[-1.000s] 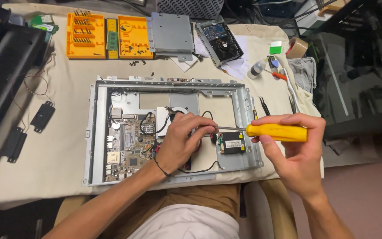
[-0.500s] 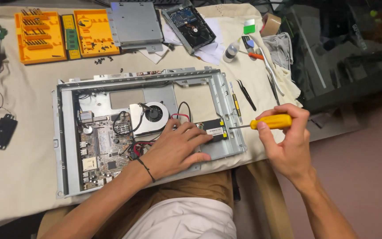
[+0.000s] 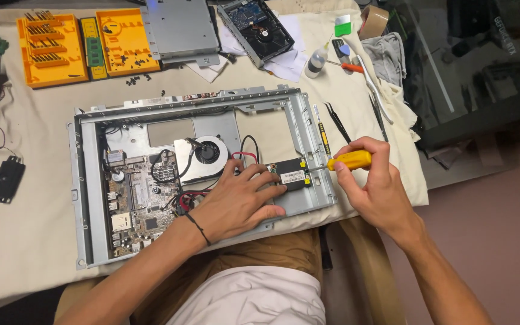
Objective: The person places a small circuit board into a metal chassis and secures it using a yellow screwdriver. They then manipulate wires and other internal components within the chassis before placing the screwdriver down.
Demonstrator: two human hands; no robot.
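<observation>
An opened grey metal computer chassis (image 3: 91, 180) lies on a beige cloth-covered table. Inside are a green motherboard (image 3: 136, 204), a round cooling fan (image 3: 207, 150) and a small black circuit card (image 3: 293, 176) near the right rail. My left hand (image 3: 239, 201) rests flat in the chassis, fingertips touching the left edge of the black card. My right hand (image 3: 374, 189) grips a yellow-handled screwdriver (image 3: 349, 160), whose thin shaft points left to the card's right edge.
Orange screwdriver-bit trays (image 3: 52, 42) sit at the back left, with a grey metal drive cage (image 3: 179, 27) and a bare hard drive (image 3: 257, 27) behind the chassis. Black tweezers (image 3: 337, 122), a small bottle (image 3: 315, 62) and tape roll (image 3: 373, 19) lie right. Speakers (image 3: 7, 179) lie left.
The view has shifted, so the chassis sits further right and lower in frame. My right hand has brought the screwdriver tip onto the card's edge; my left hand stays on the card.
</observation>
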